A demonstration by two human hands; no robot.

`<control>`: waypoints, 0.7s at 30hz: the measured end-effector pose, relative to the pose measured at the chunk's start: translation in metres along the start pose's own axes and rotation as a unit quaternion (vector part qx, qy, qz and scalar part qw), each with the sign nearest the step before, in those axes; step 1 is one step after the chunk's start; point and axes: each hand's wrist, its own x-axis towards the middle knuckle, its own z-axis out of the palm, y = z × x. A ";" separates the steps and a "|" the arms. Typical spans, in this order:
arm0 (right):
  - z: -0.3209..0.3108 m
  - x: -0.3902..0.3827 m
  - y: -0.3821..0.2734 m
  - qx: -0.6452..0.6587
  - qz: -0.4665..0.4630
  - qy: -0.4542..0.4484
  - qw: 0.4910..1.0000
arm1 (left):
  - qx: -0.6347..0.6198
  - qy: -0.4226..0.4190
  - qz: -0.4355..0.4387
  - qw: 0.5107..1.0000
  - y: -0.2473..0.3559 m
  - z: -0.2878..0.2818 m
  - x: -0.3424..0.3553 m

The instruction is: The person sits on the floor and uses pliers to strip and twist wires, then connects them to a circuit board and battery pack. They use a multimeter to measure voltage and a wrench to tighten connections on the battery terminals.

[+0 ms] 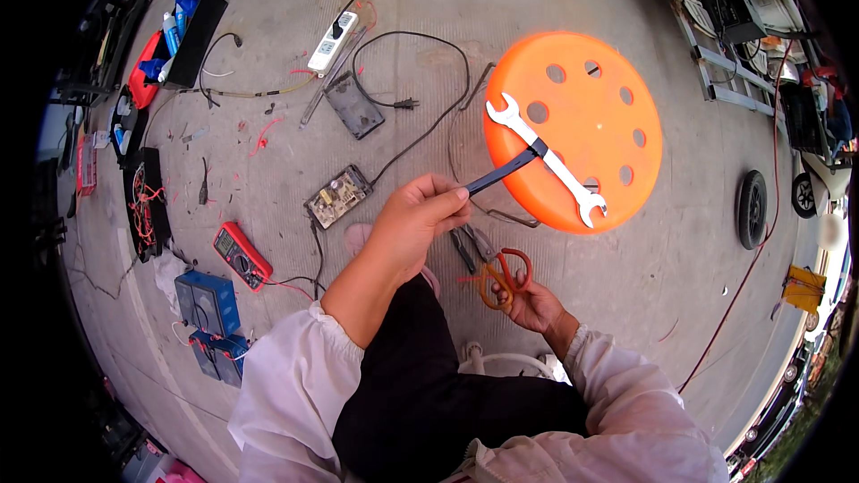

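My left hand (429,215) pinches the free end of a black strip of tape (501,172). The strip runs up to a double open-ended wrench (564,174) and wraps round its middle. That silver wrench lies slantwise over the round orange stool seat (617,139), which has several holes in it. Lower down, my right hand (535,306) has its fingers closed on the orange and red handles of a pair of scissors (506,277), blades pointing up and left, below the stool's edge. A dark tool-like shape (463,250) shows beside the blades; I cannot tell its kind.
On the concrete floor to the left lie an opened circuit board (338,197), its dark casing (355,107), a white power strip (333,43), a red multimeter (242,255) and blue batteries (206,302). A cable loops near the stool. A ladder (729,76) and wheel (752,208) are at right.
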 end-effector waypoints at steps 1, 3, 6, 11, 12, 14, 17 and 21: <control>0.000 0.002 -0.002 -0.048 0.041 -0.025 0.998 | 0.002 0.004 -0.003 1.000 -0.001 0.000 -0.003; 0.001 0.000 -0.005 -0.167 0.113 -0.022 0.979 | 0.004 0.002 -0.005 1.000 -0.002 0.000 -0.006; 0.041 -0.035 -0.007 -0.442 0.076 -0.047 0.893 | -0.005 0.000 -0.004 1.000 -0.006 -0.009 -0.011; 0.098 -0.101 -0.045 -0.604 -0.013 -0.026 0.796 | -0.027 0.005 -0.002 1.000 -0.011 -0.017 -0.015; 0.105 -0.108 -0.053 -0.584 -0.012 -0.002 0.812 | -0.032 0.008 -0.003 0.999 -0.012 -0.018 -0.016; 0.111 -0.116 -0.070 -0.642 -0.047 -0.003 0.765 | -0.035 0.016 -0.004 0.999 -0.010 -0.016 -0.017; 0.130 -0.117 -0.094 -0.650 -0.034 -0.023 0.759 | -0.033 0.003 0.005 0.999 -0.009 -0.017 -0.019; 0.186 -0.130 -0.122 -0.706 0.120 0.004 0.699 | -0.014 -0.009 0.005 1.000 -0.012 -0.019 -0.020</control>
